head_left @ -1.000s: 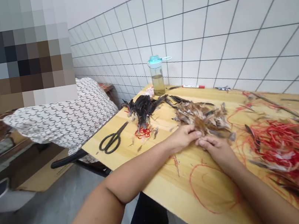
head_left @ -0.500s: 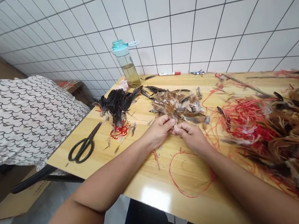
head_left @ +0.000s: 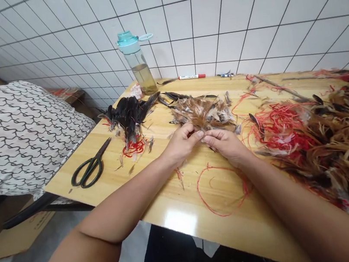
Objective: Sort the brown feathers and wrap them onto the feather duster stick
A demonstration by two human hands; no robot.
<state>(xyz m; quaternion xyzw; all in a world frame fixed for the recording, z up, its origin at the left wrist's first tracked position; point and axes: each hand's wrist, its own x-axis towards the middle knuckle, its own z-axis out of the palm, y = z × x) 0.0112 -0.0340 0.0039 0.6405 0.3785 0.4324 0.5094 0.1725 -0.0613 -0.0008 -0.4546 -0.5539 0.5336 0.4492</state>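
Observation:
My left hand (head_left: 181,143) and my right hand (head_left: 225,144) meet at the near edge of a pile of brown feathers (head_left: 203,113) on the wooden table (head_left: 186,210). Both hands have fingers curled and pinched at the feathers where their tips touch. A loop of red string (head_left: 222,189) lies on the table just below my right wrist. A bunch of black feathers (head_left: 129,113) with red string sits to the left of my hands.
Black scissors (head_left: 89,166) lie near the table's left edge. A teal-lidded bottle (head_left: 138,64) stands by the tiled wall, with a red marker (head_left: 192,76) beside it. A big heap of feathers and red string (head_left: 330,142) covers the right. A person in a patterned top (head_left: 14,133) sits at left.
The view has swung right and down, so the table fills more of the frame. My hands stay together at the brown feather pile, fingers now pinched more tightly.

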